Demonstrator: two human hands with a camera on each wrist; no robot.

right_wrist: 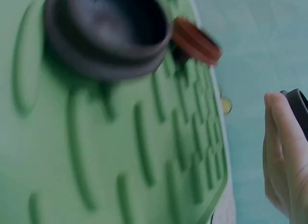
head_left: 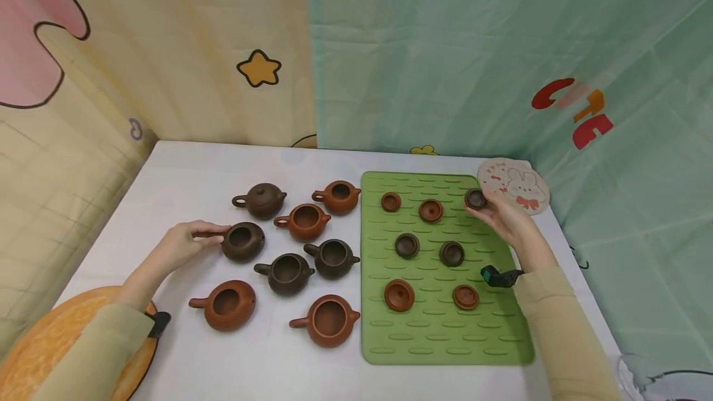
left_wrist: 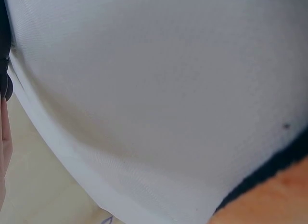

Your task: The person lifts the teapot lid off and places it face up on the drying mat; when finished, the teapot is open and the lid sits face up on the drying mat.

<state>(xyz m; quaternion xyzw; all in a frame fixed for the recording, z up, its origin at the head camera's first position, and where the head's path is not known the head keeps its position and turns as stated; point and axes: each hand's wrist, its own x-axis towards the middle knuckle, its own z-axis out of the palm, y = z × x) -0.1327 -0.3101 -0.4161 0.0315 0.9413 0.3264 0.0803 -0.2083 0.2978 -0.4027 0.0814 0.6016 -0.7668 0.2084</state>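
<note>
On the left of the white table in the head view, my left hand [head_left: 186, 243] pinches the handle of a dark brown teapot [head_left: 243, 242] whose round mouth is uncovered. My right hand [head_left: 509, 218] holds a small dark teapot lid [head_left: 475, 198] between thumb and fingers, over the far right part of the green mat [head_left: 445, 345]. That lid [right_wrist: 299, 108] shows at the right edge of the right wrist view, past my fingers [right_wrist: 284, 132]. In the left wrist view only a sliver of hand [left_wrist: 5, 151] appears.
Several lidless teapots stand around the held one, such as a reddish one [head_left: 229, 306] and a dark one [head_left: 286, 274]. A dark teapot [head_left: 266, 200] behind wears its lid. Several lids, including a red one [head_left: 399, 295], lie on the mat. A bunny coaster [head_left: 520, 181] lies at back right.
</note>
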